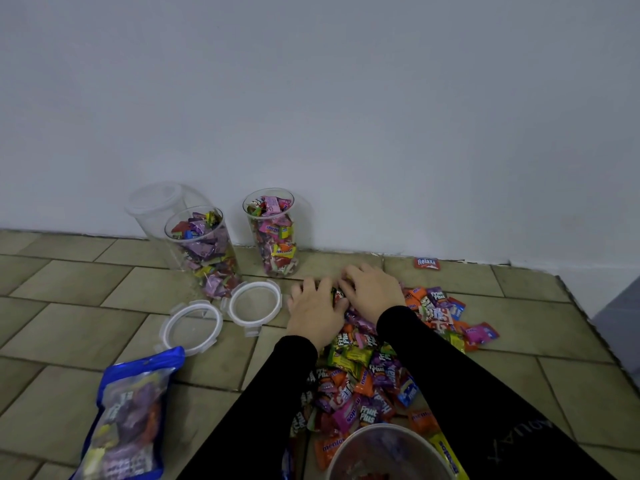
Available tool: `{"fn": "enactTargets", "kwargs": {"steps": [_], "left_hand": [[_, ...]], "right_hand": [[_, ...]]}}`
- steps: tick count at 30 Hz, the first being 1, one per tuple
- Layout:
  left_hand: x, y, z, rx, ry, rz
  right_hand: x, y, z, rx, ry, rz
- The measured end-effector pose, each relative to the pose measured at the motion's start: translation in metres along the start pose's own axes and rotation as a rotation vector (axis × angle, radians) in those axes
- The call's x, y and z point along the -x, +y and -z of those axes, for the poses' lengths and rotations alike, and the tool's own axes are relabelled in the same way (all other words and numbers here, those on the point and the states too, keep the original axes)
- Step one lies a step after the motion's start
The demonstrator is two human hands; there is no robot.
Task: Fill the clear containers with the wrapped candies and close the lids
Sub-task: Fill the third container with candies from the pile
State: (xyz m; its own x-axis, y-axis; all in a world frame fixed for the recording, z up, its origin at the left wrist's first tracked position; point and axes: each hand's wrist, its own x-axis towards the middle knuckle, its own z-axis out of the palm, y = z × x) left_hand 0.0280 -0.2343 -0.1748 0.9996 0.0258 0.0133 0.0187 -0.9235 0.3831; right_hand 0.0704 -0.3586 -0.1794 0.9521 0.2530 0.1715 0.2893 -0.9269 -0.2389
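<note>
Hands, left hand [316, 308] and right hand [374, 292], cup wrapped candies [360, 375] together so you scoop more toward the near clear container [388, 452].

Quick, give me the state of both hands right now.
Left hand: fingers curled, gathering wrapped candies from the colourful candy pile on the tiled floor.
Right hand: the same, curled over candies at the pile's far edge.

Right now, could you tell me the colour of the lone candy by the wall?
Red, head view.
</note>
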Motion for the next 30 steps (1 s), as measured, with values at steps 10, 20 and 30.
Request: {"fn": "enactTargets", "kwargs": {"steps": [10, 20, 30], "left_hand": [[-0.008, 0.001, 0.013, 0.154, -0.081, 0.006], [0.001, -0.003, 0.016, 0.476, 0.080, 0.002], [0.015, 0.002, 0.025, 0.773, 0.202, 0.004]], "right_hand": [[-0.016, -0.001, 0.014, -0.172, -0.209, -0.159], [-0.001, -0.001, 0.014, -0.120, -0.166, -0.091], [0.015, -0.015, 0.056, -0.579, 0.104, -0.179]]}}
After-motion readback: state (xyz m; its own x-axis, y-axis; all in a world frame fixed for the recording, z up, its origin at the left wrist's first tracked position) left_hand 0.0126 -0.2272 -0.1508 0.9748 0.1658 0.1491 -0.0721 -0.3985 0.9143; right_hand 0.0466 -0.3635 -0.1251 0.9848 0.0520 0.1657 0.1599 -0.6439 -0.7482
